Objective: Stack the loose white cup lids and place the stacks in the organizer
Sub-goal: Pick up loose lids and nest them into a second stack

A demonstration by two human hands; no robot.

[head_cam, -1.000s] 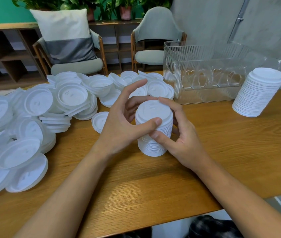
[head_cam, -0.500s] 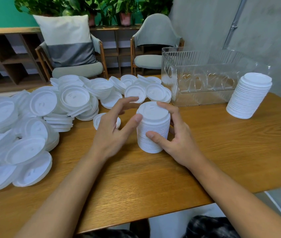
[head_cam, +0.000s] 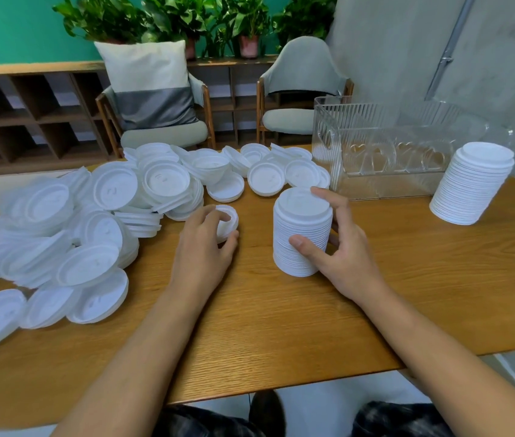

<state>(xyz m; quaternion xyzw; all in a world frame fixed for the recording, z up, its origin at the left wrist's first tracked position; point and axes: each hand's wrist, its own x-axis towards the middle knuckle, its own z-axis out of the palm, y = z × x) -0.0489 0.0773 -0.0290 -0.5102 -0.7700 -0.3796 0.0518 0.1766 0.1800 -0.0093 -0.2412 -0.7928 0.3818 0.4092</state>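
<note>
A tall stack of white lids [head_cam: 301, 230] stands mid-table. My right hand [head_cam: 341, 247] grips it, thumb on the near side and fingers round the far side. My left hand [head_cam: 204, 247] lies to its left, fingers curled round a single loose lid [head_cam: 227, 219] on the table. A big heap of loose white lids [head_cam: 98, 216] covers the left and back of the table. A second finished stack [head_cam: 472, 182] stands at the right. The clear ribbed organizer [head_cam: 385, 159] sits behind, with no lids inside.
The wooden table [head_cam: 281, 326] has its front edge near me and a corner at the right. Two chairs [head_cam: 297, 96], a shelf and potted plants stand behind the table. A grey wall rises to the right.
My left hand has left the stack and moved left onto a single loose lid. My right hand stays on the stack.
</note>
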